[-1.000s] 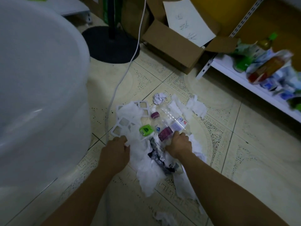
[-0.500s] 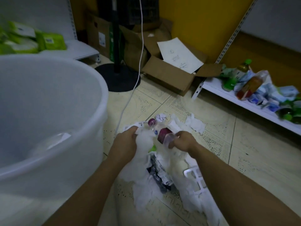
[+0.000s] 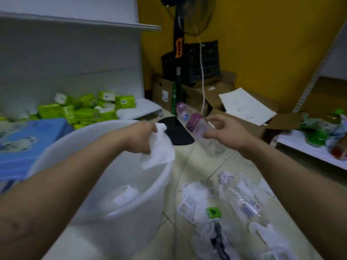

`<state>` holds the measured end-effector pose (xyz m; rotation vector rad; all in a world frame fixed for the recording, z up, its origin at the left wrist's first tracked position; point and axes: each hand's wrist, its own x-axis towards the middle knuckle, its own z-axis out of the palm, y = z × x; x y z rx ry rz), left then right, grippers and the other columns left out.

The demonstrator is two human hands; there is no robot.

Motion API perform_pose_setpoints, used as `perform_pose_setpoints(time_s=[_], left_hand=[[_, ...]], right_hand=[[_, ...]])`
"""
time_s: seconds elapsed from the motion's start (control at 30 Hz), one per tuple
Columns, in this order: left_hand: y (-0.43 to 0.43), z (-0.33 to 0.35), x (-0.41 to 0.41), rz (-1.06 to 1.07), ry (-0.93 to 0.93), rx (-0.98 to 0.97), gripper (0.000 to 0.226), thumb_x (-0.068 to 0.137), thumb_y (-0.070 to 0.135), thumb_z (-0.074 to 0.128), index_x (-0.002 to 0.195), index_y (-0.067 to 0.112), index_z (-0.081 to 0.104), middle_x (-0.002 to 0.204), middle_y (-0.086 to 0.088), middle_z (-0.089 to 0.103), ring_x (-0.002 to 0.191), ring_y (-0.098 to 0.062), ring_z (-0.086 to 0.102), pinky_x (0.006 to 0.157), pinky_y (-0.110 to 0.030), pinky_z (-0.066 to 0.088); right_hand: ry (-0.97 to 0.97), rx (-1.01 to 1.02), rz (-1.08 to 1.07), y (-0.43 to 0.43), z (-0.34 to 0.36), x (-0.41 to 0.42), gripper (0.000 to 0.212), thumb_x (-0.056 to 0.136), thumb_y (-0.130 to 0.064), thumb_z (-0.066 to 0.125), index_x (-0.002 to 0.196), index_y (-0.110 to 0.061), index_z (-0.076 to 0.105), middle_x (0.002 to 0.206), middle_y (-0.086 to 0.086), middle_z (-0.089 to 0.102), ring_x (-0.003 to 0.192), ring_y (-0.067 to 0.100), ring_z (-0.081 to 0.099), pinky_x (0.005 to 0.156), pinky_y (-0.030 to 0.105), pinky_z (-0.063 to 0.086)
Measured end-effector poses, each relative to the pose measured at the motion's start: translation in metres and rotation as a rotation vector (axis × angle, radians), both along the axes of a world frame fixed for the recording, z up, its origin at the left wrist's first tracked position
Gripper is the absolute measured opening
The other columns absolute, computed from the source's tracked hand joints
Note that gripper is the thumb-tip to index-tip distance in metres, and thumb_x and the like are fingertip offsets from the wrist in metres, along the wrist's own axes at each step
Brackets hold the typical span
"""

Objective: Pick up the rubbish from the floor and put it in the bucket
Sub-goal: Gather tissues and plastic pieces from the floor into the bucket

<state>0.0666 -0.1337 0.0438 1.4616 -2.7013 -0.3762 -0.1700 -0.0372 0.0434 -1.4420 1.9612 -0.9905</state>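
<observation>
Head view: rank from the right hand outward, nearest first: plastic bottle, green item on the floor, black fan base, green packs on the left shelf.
From the right hand:
1. Plastic bottle, in its grip.
2. Black fan base, just left of it.
3. Green item, on the floor below.
4. Green packs, far left shelf.

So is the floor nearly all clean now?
Not yet. Some white rubbish already lies inside the bucket. In hand now: the left hand holds a white tissue over the bucket's rim, and the right hand holds a plastic bottle that is not over it yet. Left on the floor: more tissues, a white plastic tray, a green piece and another clear bottle.
</observation>
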Motion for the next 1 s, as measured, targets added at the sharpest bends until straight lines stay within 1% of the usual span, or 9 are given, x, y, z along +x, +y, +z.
perform_pose_setpoints(time_s=[0.13,0.23,0.3,0.33,0.4,0.5,0.7,0.83,1.0], left_hand=[[-0.010,-0.015,0.073,0.149,-0.108,-0.084,0.045,0.077,0.013,0.066,0.121,0.019,0.062,0.125,-0.008,0.064,0.111,-0.025,0.058,0.089,-0.026,0.042],[-0.003,-0.029,0.107,0.225,-0.241,0.186,0.075,0.082,0.033,0.068,0.146,0.032,0.028,0.153,-0.010,0.032,0.141,-0.025,0.028,0.107,-0.031,0.028],[0.005,-0.025,0.112,0.247,-0.221,0.213,0.084,0.082,0.042,0.067,0.147,0.043,0.014,0.160,-0.012,0.007,0.147,-0.024,0.010,0.115,-0.035,0.017],[0.008,-0.020,0.108,0.253,-0.168,0.132,0.082,0.082,0.043,0.067,0.147,0.040,0.017,0.160,-0.014,0.007,0.147,-0.024,0.012,0.115,-0.034,0.017],[0.017,-0.014,0.090,0.214,-0.035,-0.110,0.071,0.081,0.040,0.067,0.144,0.026,0.035,0.153,-0.016,0.028,0.140,-0.025,0.030,0.112,-0.032,0.025],[0.041,-0.016,0.038,0.064,0.125,-0.286,0.055,0.081,0.046,0.063,0.130,0.022,0.052,0.138,-0.007,0.052,0.127,-0.023,0.047,0.107,-0.034,0.035],[0.080,-0.060,-0.080,-0.352,0.117,-0.267,0.051,0.083,0.051,0.055,0.129,0.030,0.050,0.132,0.003,0.054,0.121,-0.019,0.047,0.099,-0.038,0.042],[0.112,-0.126,-0.140,-0.461,0.115,-0.195,0.048,0.086,0.046,0.052,0.129,0.026,0.051,0.131,-0.001,0.055,0.122,-0.021,0.046,0.099,-0.038,0.038],[0.149,-0.226,-0.166,-0.413,0.050,0.165,0.055,0.085,0.040,0.058,0.136,0.026,0.044,0.138,-0.005,0.048,0.127,-0.025,0.040,0.102,-0.040,0.036]], right_hand=[[-0.139,-0.048,0.159,-0.025,-0.004,0.060,0.028,0.069,-0.029,0.077,0.096,-0.029,0.072,0.092,-0.007,0.069,0.084,0.011,0.065,0.065,0.024,0.050],[-0.030,-0.021,0.201,-0.043,-0.015,0.096,0.034,0.077,-0.047,0.067,0.105,-0.028,0.072,0.104,-0.009,0.069,0.095,0.013,0.064,0.074,0.028,0.051],[0.099,-0.069,0.178,-0.052,-0.024,0.105,0.051,0.082,-0.059,0.055,0.120,-0.026,0.065,0.120,-0.006,0.065,0.110,0.017,0.059,0.086,0.032,0.048],[0.122,-0.119,0.156,-0.055,-0.026,0.104,0.055,0.082,-0.061,0.052,0.122,-0.026,0.063,0.123,-0.005,0.063,0.112,0.018,0.058,0.087,0.033,0.047],[0.139,-0.200,0.107,-0.055,-0.027,0.092,0.055,0.081,-0.061,0.053,0.124,-0.027,0.060,0.124,-0.005,0.063,0.111,0.018,0.058,0.082,0.032,0.045],[0.187,-0.103,0.138,-0.045,-0.034,0.050,0.058,0.080,-0.055,0.060,0.131,-0.029,0.053,0.133,-0.004,0.057,0.118,0.018,0.055,0.086,0.029,0.042],[0.508,0.203,0.119,0.031,-0.078,-0.055,0.060,0.080,-0.049,0.066,0.134,-0.028,0.050,0.135,0.005,0.056,0.120,0.022,0.053,0.093,0.032,0.045],[0.463,0.384,0.006,0.110,-0.140,-0.096,0.059,0.079,-0.047,0.068,0.132,-0.028,0.052,0.132,0.007,0.057,0.115,0.025,0.056,0.082,0.027,0.040],[0.365,0.536,-0.105,0.177,-0.221,-0.116,0.056,0.079,-0.042,0.069,0.131,-0.028,0.053,0.131,0.008,0.056,0.116,0.026,0.056,0.081,0.025,0.037]])
